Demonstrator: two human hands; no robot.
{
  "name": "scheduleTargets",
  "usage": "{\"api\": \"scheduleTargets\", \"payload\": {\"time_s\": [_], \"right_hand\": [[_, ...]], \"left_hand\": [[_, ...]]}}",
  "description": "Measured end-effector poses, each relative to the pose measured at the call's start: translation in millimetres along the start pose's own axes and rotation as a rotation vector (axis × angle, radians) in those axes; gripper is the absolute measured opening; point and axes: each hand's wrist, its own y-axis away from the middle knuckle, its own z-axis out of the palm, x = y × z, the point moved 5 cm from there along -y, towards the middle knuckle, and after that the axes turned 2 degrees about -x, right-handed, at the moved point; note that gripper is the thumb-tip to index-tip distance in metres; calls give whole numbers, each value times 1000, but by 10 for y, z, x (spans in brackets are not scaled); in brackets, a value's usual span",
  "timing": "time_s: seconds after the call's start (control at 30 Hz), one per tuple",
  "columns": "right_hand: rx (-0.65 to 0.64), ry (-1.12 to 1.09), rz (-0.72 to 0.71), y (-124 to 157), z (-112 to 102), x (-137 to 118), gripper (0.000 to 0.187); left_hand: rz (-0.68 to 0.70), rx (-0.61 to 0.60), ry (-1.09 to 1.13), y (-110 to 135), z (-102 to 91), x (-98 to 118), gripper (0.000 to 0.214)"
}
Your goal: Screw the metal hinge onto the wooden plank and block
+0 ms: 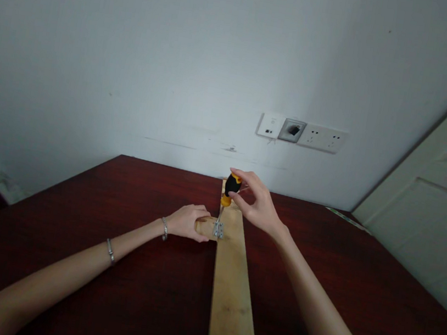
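Observation:
My right hand (256,201) grips the black and yellow handle of a screwdriver (232,186) between thumb and fingers. The shaft slants down to a small metal hinge (218,229), which lies across the joint between two pieces of wood. One is a long pale board (232,296) running away from me toward the wall. The other is a short wooden block (205,227) butted against the board's left side. My left hand (189,222) is closed around that block, thumb on the near side and fingers on the far side. Whether the tip sits in a screw is too small to see.
The work lies on a dark red tabletop (127,287) that meets a white wall (139,56). Wall sockets (322,139) and a switch plate sit above the table's back edge. A pale panelled door (443,204) stands at the right.

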Motion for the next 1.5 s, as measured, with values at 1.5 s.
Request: {"api": "scheduleTargets", "payload": {"time_s": [1.5], "right_hand": [[124,111,92,5,-7,7,45]], "left_hand": [[-6,0,18,-5,-46,44,58]]}}
